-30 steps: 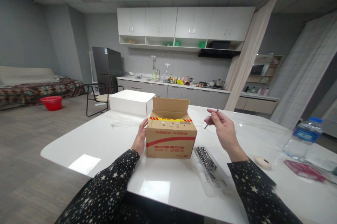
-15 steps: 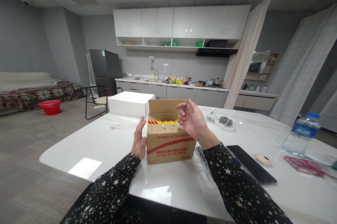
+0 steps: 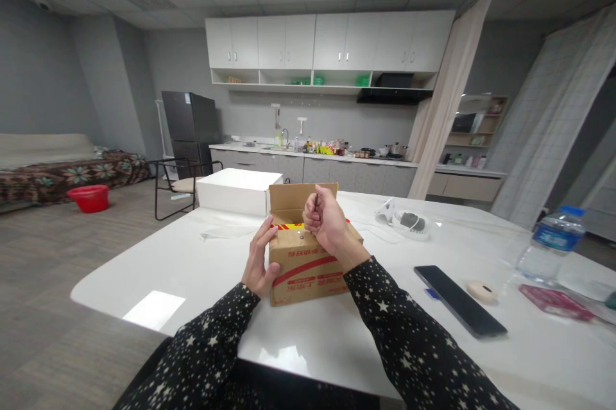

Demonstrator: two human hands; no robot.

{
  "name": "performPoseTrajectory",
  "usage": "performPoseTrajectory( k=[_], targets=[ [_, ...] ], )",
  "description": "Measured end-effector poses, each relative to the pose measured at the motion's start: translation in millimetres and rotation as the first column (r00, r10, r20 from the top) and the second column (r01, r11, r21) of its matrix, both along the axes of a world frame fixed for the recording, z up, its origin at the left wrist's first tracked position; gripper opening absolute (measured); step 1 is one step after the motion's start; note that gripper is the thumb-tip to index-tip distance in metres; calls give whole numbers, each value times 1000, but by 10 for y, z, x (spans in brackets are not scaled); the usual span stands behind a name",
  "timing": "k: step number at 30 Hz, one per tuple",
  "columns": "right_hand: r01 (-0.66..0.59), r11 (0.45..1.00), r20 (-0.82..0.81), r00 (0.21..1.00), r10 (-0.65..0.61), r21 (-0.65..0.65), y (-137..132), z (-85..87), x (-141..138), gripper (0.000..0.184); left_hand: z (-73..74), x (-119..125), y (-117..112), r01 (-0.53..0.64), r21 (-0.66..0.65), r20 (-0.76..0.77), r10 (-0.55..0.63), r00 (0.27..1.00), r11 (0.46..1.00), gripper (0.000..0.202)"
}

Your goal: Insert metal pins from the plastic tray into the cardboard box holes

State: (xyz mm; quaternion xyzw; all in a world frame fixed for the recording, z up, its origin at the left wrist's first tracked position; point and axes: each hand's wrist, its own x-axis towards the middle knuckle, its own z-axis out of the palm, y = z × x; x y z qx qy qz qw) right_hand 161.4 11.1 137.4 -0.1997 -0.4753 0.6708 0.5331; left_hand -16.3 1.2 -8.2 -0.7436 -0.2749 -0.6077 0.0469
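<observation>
A cardboard box [image 3: 303,275] with red print stands on the table in front of me, its back flap [image 3: 283,197] raised. Small metal studs [image 3: 301,237] show on its top near a yellow strip. My left hand [image 3: 260,262] rests against the box's left side, fingers stretched out and thumb at the front face. Above the top right part of the box, my right hand [image 3: 328,222] is closed around a thin dark rod [image 3: 316,201]. Its lower end is hidden behind the fingers, so I cannot tell whether it touches a stud.
Behind the box at left lies a white box [image 3: 233,192]. On the right are a black phone-like slab [image 3: 459,301], a beige round case [image 3: 482,290], a water bottle [image 3: 551,246] and a pink packet [image 3: 556,303]. A white device [image 3: 409,224] lies farther back.
My right hand has moved left and in over the box top with the rod, its fingers more curled. My left hand has come into contact with the box, which has turned slightly.
</observation>
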Motion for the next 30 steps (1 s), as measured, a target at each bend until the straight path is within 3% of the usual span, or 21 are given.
performPoseTrajectory(
  k=[10, 21, 30],
  targets=[
    [30, 1000, 7, 1000, -30, -1, 44, -19, -28, 44, -23, 5, 3, -70, -1, 3, 70, 998, 998, 49],
    [64, 998, 57, 996, -66, 23, 32, -59, -37, 44, 2, 33, -22, -29, -78, 107, 37, 994, 997, 53],
    [64, 998, 94, 994, -63, 0, 2, -20, -52, 45, -9, 29, -15, -33, -42, 71, 36, 997, 999, 49]
  ],
)
